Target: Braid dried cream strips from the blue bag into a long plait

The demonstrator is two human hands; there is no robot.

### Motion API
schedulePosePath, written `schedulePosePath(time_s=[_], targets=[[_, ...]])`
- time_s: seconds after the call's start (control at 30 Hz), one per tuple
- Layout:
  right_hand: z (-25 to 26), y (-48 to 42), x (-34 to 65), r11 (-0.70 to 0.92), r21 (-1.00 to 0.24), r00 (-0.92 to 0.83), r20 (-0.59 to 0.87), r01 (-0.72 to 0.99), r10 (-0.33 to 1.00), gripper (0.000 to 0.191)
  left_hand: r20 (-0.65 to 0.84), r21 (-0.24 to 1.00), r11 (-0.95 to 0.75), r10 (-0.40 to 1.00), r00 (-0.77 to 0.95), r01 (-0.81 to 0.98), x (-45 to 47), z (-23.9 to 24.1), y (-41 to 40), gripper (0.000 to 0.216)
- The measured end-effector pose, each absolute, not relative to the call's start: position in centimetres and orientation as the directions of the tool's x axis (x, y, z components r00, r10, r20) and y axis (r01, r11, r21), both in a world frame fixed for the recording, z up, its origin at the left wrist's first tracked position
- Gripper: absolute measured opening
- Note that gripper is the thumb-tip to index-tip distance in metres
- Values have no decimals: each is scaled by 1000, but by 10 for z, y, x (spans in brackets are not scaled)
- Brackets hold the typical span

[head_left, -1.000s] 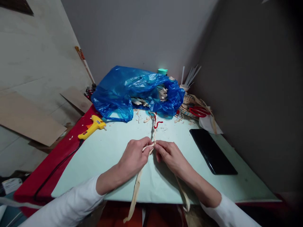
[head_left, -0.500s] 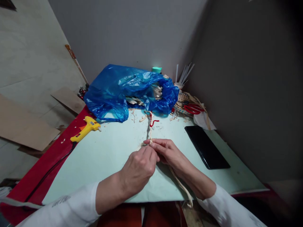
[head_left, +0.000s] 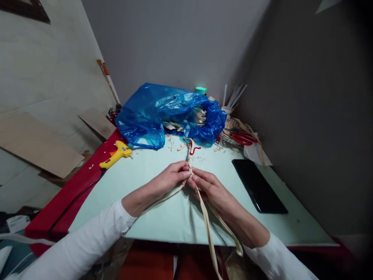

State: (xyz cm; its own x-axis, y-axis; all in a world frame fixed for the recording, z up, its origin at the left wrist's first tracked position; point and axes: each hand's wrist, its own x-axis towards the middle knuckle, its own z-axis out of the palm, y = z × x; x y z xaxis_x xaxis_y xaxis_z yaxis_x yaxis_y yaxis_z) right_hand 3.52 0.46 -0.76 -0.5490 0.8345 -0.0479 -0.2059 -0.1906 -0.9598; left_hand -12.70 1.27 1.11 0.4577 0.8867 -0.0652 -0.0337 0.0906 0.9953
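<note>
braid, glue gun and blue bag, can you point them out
braid (head_left: 190, 160), head view: on its pale plaited stretch
glue gun (head_left: 117, 154), head view: on the middle of its yellow body
blue bag (head_left: 141, 112), head view: on its left part

Thin cream braid (head_left: 190, 160), plaited part runs roughly straight away from viewer, red cord (head_left: 191, 147) at its far part. Near end is unplaited: flat loose strips (head_left: 206, 221) fan out, one toward lower left, two toward lower right, slightly twisted.
</note>
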Motion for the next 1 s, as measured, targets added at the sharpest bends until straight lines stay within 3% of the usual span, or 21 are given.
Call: schedulePosePath(time_s=[0.23, 0.43, 0.53, 0.63, 0.7, 0.77, 0.83, 0.9, 1.0], targets=[[-9, 5, 36, -140, -984, -565, -52, -113, 823, 22, -225, 923, 351, 823, 522, -157, -130, 6, 8, 20], [-14, 5, 37, 57, -991, -557, -21, 122, 831, 29, -218, 951, 290, 876, 429, -110, -129, 3, 6, 19], [-11, 1, 37, 186, -929, -507, -3, 320, 862, 25, -255, 944, 317, 881, 399, -96, -128, 0, 5, 14], [2, -5, 35, 299, -710, -415, 11, 637, 910, 18, -262, 956, 290, 908, 326, -40, -127, -2, 3, 11], [12, -10, 31, 336, -449, -374, 4, 828, 927, 15, -226, 973, 229, 936, 270, 23, -125, -4, 3, 11], [20, -15, 24, 345, -164, -350, -1, 924, 937, 13, -179, 983, 165, 959, 219, 81, -124, -8, 2, 11], [24, -21, 18, 331, 23, -332, 17, 943, 943, 14, -128, 987, 109, 978, 166, 120, -122, -14, 2, 12], [25, -27, 12, 313, 80, -317, 42, 946, 947, 15, -106, 987, 89, 986, 130, 134, -121, -17, 2, 13], [20, -35, 4, 282, 48, -284, 66, 958, 956, 14, -157, 983, 142, 978, 140, 112, -120, -17, 2, 13]])
